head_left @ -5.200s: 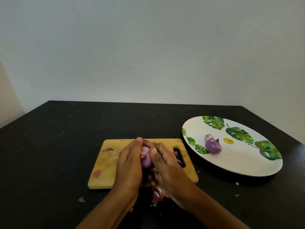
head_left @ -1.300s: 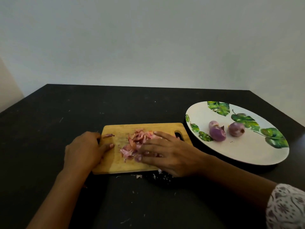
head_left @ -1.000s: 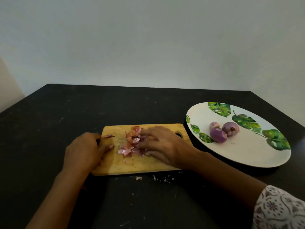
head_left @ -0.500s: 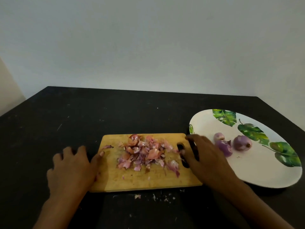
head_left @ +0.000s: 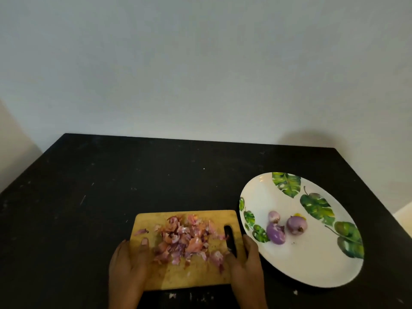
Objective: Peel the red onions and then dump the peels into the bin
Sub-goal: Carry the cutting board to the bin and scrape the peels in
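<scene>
Now the left hand (head_left: pixel 128 266) grips the left edge of the cutting board (head_left: pixel 178 278), thumb flat on top, and the right hand (head_left: pixel 246 264) grips its right edge beside the handle slot (head_left: pixel 229 238). The onion peels (head_left: pixel 185 241) lie heaped on the board's middle. Right of the board, three peeled red onions (head_left: pixel 276 234) sit on a leaf-patterned plate (head_left: pixel 312 268).

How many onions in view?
3, all on the plate: a small onion at the back, a larger purple onion just in front of it, a third onion to their right. None appears hidden.
</scene>
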The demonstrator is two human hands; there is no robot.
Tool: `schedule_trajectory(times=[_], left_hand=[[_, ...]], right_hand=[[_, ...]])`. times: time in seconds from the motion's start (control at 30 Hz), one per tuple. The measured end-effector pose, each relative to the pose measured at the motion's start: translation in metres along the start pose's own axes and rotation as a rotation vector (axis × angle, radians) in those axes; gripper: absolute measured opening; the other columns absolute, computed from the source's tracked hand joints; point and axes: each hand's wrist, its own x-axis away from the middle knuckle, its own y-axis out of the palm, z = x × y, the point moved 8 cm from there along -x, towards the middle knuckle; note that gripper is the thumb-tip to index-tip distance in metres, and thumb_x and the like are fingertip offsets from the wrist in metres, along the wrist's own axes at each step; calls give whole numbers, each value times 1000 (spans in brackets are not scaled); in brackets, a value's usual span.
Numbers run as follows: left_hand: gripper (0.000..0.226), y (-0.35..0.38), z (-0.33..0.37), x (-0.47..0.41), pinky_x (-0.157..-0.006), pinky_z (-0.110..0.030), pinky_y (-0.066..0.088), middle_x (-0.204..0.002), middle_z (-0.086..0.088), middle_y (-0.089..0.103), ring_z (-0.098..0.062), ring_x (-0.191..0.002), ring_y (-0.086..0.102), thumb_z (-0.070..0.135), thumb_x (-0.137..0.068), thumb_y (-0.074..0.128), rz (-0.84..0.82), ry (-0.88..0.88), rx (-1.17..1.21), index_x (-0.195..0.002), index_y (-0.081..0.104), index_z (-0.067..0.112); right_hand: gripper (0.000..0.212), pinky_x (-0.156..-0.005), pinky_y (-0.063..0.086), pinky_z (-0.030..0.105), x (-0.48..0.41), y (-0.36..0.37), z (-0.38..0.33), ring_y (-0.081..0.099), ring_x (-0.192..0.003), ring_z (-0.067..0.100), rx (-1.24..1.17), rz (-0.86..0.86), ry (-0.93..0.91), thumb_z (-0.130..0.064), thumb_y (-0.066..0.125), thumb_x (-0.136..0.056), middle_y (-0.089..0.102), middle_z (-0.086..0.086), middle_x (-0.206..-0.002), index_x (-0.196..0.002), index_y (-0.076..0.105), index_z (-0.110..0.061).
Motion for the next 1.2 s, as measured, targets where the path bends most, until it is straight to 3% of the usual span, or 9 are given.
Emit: schedule_trajectory(times=[0.17, 0.33, 0.4, 0.5, 0.67, 0.83, 1.03, 1.1, 1.2], left_hand=[[64, -6, 1, 10, -100, -48, 35, -139, -18, 42, -37, -124, 42, 56, -90, 42, -32, -206, 139, -136, 42, 10], [59, -17, 27, 21, -87, -43, 37, -134, -18, 44, -36, -117, 45, 53, -92, 40, -39, -230, 217, -135, 41, 12], [60, -24, 46, 22, -92, -44, 38, -135, -17, 44, -35, -118, 45, 54, -92, 40, -32, -194, 225, -136, 40, 13], [62, -35, 77, 24, -96, -48, 41, -132, -17, 47, -35, -115, 48, 57, -90, 41, -34, -142, 258, -135, 40, 14], [77, -54, 131, 25, -101, -53, 37, -134, -17, 46, -37, -122, 42, 67, -85, 43, -35, -85, 219, -137, 37, 10], [82, -72, 188, 34, -103, -50, 36, -137, -17, 44, -36, -126, 40, 68, -83, 46, -70, 15, 242, -138, 35, 9], [88, -81, 250, 45, -101, -49, 39, -127, -13, 55, -34, -119, 48, 80, -66, 48, -151, 173, 278, -125, 52, 14], [85, -75, 266, 47, -98, -44, 41, -123, -10, 57, -31, -115, 51, 79, -70, 48, -188, 193, 297, -126, 52, 14], [69, -62, 287, 56, -81, -36, 41, -115, -6, 58, -25, -101, 54, 68, -82, 47, -240, 210, 320, -126, 51, 14]], right_hand=[[59, -100, 41, 39, 1, -12, -5, 47, -121, 25, -144, -22, 156, -3, 63, -87, 49, 8, -139, -141, 42, -10], [49, -92, 45, 37, 2, -22, -31, 51, -108, 21, -175, -26, 125, -4, 60, -88, 54, 5, -130, -136, 49, -14], [47, -90, 50, 39, 2, -28, -50, 56, -108, 21, -183, -41, 94, -4, 59, -88, 57, 5, -127, -133, 51, -18], [40, -68, 51, 31, 5, -39, -89, 60, -94, 16, -220, -90, 36, -4, 56, -90, 61, -1, -107, -126, 52, -20], [29, -61, 45, 27, 15, -64, -154, 57, -79, 12, -199, -94, -73, -6, 56, -89, 61, -2, -91, -116, 56, -16], [26, -54, 38, 26, 28, -86, -206, 55, -77, 11, -204, -101, -129, -9, 57, -90, 61, 3, -95, -116, 55, -10], [13, -63, 50, 33, 41, -117, -242, 64, -69, 25, -323, -48, -161, -7, 56, -89, 65, 12, -81, -99, 62, -3], [14, -58, 48, 29, 46, -130, -251, 64, -65, 22, -345, -30, -175, -10, 57, -89, 65, 10, -78, -100, 62, -3], [7, -38, 41, 17, 54, -149, -261, 59, -41, 10, -359, 12, -171, -9, 57, -90, 60, 5, -66, -92, 62, -5]])
